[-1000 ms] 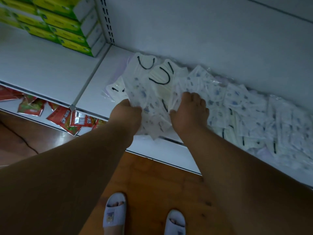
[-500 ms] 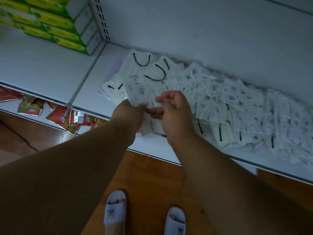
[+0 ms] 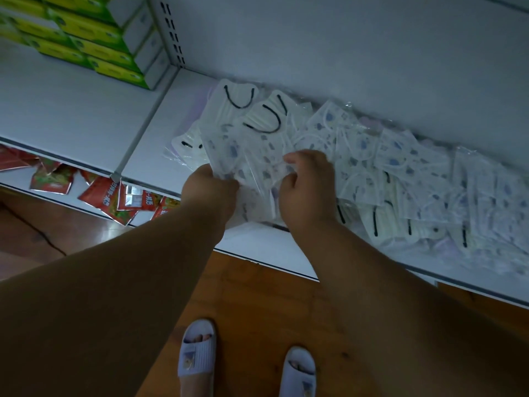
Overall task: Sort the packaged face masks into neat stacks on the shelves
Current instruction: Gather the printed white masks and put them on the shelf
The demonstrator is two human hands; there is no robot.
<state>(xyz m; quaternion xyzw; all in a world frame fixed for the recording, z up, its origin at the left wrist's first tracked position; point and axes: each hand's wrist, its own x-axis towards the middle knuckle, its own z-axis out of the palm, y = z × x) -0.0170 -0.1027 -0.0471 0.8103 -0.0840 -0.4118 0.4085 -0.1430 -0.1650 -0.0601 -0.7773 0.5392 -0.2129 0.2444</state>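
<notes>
We find the left hand clamped on a fanned bundle of packaged masks at the front edge of the white shelf. The right hand, just beside it, pinches the same bundle. Loose masks sprawl rightward along the back wall. Bare shelf lies left, toward the green boxes.
</notes>
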